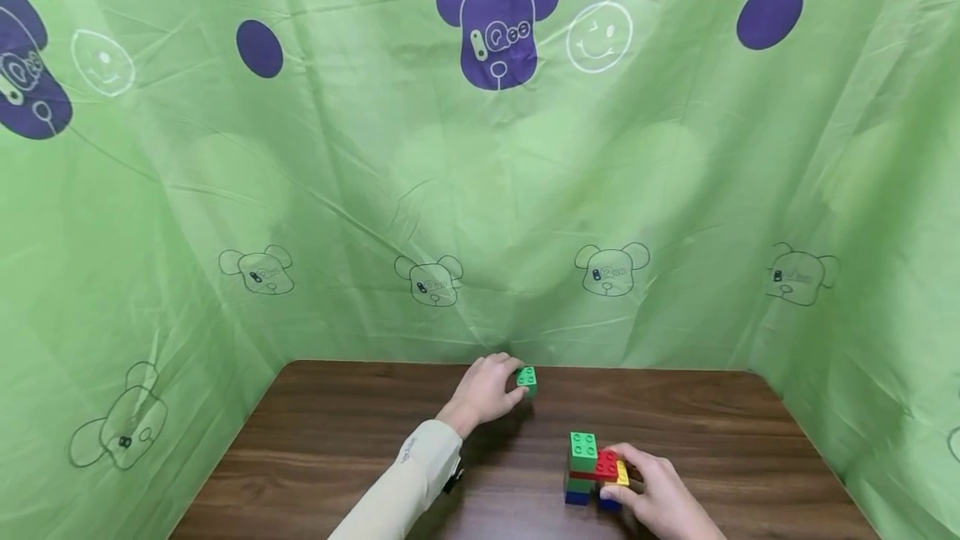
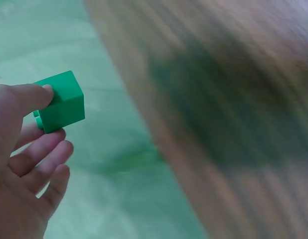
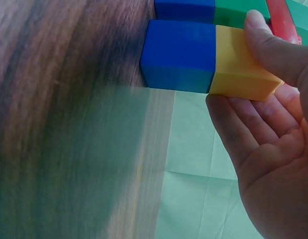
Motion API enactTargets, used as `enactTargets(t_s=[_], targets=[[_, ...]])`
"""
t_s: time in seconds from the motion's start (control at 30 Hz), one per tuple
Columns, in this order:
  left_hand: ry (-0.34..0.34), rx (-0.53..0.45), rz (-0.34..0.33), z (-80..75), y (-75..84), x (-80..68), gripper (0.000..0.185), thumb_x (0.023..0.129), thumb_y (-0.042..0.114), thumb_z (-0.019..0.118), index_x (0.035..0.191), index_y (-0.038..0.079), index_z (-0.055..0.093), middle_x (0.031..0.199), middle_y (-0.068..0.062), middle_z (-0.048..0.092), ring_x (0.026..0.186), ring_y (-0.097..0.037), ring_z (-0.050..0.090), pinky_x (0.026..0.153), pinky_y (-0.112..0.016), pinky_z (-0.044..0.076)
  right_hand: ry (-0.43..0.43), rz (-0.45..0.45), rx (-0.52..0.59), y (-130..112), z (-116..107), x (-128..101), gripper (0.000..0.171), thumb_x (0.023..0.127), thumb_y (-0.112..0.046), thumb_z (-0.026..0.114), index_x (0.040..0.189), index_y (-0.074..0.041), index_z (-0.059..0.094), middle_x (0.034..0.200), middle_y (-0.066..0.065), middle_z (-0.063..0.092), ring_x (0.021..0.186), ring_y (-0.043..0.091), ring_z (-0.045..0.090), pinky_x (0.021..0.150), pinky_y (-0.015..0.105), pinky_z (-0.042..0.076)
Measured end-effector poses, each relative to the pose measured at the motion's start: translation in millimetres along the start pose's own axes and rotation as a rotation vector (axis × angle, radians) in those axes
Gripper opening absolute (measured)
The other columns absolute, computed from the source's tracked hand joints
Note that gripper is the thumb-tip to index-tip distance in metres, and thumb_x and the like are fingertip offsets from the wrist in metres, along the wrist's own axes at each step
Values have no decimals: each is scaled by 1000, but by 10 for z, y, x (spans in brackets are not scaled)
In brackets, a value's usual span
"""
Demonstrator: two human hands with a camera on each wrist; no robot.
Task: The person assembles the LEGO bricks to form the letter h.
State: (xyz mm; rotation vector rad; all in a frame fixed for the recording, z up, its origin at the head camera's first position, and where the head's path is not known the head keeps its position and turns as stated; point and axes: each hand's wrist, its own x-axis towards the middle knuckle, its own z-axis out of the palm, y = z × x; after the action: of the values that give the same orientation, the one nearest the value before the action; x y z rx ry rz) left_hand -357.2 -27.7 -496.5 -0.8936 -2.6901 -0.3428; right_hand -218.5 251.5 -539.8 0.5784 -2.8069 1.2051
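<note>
A green building brick (image 1: pixel 527 380) with studs on top is pinched between the thumb and fingers of my left hand (image 1: pixel 483 392), near the back edge of the table. In the left wrist view this green brick (image 2: pixel 64 102) shows its smooth faces. My right hand (image 1: pixel 662 492) grips the yellow brick (image 3: pixel 243 64) of a small built structure at the front right. That yellow piece sits on a blue brick (image 3: pixel 179 55). A red brick (image 1: pixel 606 463) bridges it to a neighbouring stack, which has a green brick (image 1: pixel 582 446) on top and blue at its base.
Both hands work over a dark wood-grain table (image 1: pixel 337 457). Green cloth (image 1: pixel 510 190) printed with bear heads and smiling faces hangs behind the table and along both sides. A pale sleeve (image 1: pixel 405 473) covers the left forearm, with a dark strap at the wrist.
</note>
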Motion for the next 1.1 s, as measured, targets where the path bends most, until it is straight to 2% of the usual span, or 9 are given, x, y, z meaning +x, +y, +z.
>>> enactTargets(t_s=[0.13,0.3,0.4,0.47,0.63,0.8,1.1], targets=[[13,-17,82,-323,234,-18,40,88,40,62,122,19,60,112,5,64,103,-13,60,90,-34,47,-8,25,-19,11,-5,-12,38,79,-39,72,112,-23,60,102,-9,67,93,1,62,73,21,52],[58,5,212,-758,569,-31,40,89,41,60,123,20,60,109,7,64,97,-9,60,84,-29,47,-2,22,-28,19,-13,-19,37,79,-39,72,111,-24,60,103,-10,67,94,2,63,74,22,52],[103,38,292,-949,738,-34,39,89,43,59,122,22,60,105,9,63,93,-7,59,79,-26,44,19,11,-27,22,-28,-15,37,79,-37,72,112,-25,60,100,-12,67,93,2,63,74,22,53],[126,60,332,-1021,822,-43,39,89,44,59,121,23,60,103,10,62,92,-6,58,77,-24,43,34,6,-28,26,-35,-14,37,79,-36,73,112,-25,60,98,-14,66,92,1,62,73,22,53],[115,81,370,-1044,943,-96,38,88,47,59,120,25,60,101,12,61,89,-4,56,75,-21,39,51,-7,-24,30,-26,-11,39,78,-33,74,113,-24,59,95,-16,65,91,-1,62,74,22,53],[94,88,370,-935,978,-162,37,88,49,58,118,27,60,100,13,61,89,-3,56,76,-21,40,59,-28,-23,26,4,1,38,78,-30,74,113,-23,59,95,-15,66,90,-1,62,74,22,53],[45,152,379,-746,1006,-261,34,87,50,58,113,27,62,93,14,60,80,-1,54,69,-19,36,42,-27,-16,-14,38,13,37,79,-29,74,112,-23,59,97,-14,66,91,-1,62,74,21,53]])
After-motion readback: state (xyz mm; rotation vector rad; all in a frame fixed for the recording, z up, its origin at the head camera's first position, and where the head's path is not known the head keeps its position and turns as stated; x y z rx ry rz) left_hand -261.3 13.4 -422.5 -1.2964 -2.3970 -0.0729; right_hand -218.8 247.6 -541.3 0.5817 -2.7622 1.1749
